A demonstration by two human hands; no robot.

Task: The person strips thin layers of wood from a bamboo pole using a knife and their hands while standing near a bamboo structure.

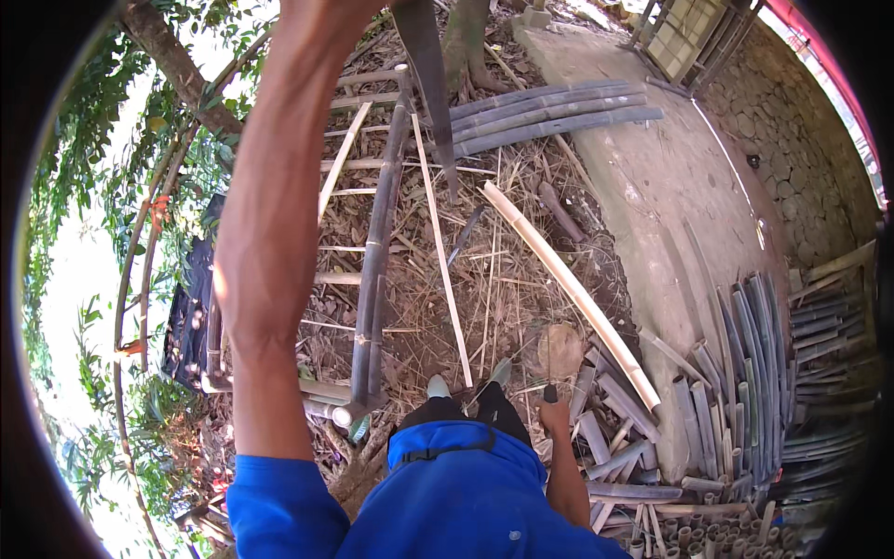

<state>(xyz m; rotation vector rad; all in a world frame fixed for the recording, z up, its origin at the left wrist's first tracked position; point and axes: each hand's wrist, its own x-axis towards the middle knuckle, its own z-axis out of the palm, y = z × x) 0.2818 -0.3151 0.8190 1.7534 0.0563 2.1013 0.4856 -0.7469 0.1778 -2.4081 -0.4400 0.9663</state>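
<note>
My left arm reaches up across the view, and my left hand [328,17] is cut off by the upper edge. A long dark strip [425,79], narrowing downward, runs from beside that hand, which appears to hold it; my fingers there are out of sight. Low by my right leg, my right hand [557,415] is closed around the dark handle of a thin-bladed knife [549,393]. The blade is seen nearly edge-on and points away from me, over a round cut stump [559,350]. A pale split bamboo length [568,279] lies slanting beyond the stump.
Left of centre lies a ladder-like bamboo frame [372,252]. Dark bamboo poles [549,116] rest at the far side by a concrete path [643,177]. Cut bamboo pieces [615,401] and stacked poles [759,373] crowd the right. A thin pale strip [438,233] lies ahead of my feet.
</note>
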